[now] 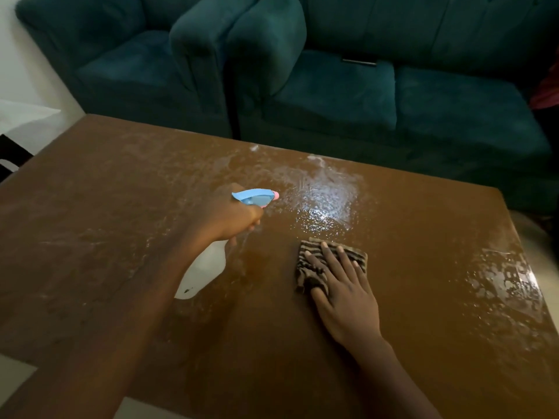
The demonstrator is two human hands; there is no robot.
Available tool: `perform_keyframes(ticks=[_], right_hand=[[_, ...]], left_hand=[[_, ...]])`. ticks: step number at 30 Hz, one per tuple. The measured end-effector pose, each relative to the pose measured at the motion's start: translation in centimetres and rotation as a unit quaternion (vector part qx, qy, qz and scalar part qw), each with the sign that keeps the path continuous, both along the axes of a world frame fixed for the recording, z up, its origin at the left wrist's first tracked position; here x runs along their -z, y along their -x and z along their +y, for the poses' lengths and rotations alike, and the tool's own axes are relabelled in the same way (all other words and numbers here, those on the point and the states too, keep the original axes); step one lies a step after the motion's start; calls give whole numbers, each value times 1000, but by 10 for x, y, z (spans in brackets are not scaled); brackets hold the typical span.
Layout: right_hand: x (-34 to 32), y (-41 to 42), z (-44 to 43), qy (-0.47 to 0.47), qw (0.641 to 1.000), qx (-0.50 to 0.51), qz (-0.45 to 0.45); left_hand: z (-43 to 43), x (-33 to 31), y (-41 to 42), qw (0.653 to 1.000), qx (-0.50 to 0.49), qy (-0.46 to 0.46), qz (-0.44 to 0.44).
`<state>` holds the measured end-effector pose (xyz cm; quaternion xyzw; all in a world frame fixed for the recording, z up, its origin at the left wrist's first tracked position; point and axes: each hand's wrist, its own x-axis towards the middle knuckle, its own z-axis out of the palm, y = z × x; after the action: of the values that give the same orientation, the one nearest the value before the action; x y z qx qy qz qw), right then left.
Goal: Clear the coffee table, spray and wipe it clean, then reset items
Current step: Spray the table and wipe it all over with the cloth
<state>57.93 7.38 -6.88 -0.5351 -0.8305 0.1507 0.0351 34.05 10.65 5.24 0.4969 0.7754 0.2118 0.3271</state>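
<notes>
The wet patch (326, 201) lies just beyond the striped cloth (310, 247) on the worktop (121, 207), nearest the right hand (341, 294), whose fingers (328, 255) lie straight and flat, pressing the cloth down. The left hand (230, 219) grips the spray bottle (208, 267), nozzle aimed at that patch.

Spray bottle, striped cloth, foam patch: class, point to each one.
spray bottle (255, 197), head view, blue trigger head.
striped cloth (308, 273), head view, bare left part beside the fingers.
foam patch (326, 195), head view, its bright middle.
</notes>
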Motion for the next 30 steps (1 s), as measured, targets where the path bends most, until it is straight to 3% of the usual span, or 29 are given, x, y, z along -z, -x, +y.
perform_keyframes(ticks=[11, 17, 22, 25, 30], right_hand=[[-1, -5, 2, 10, 999, 40, 12], [0, -14, 35, 9, 991, 130, 0], [5, -5, 115, 9, 984, 176, -2], [0, 33, 159, 12, 988, 156, 6], [-2, 92, 151, 0, 1000, 17, -1]], left_hand=[[41, 8, -14, 997, 48, 25, 59], [50, 17, -1, 999, 29, -5, 12], [50, 21, 14, 999, 8, -35, -25], [48, 22, 20, 997, -6, -53, -50], [49, 21, 29, 997, -23, -38, -70]])
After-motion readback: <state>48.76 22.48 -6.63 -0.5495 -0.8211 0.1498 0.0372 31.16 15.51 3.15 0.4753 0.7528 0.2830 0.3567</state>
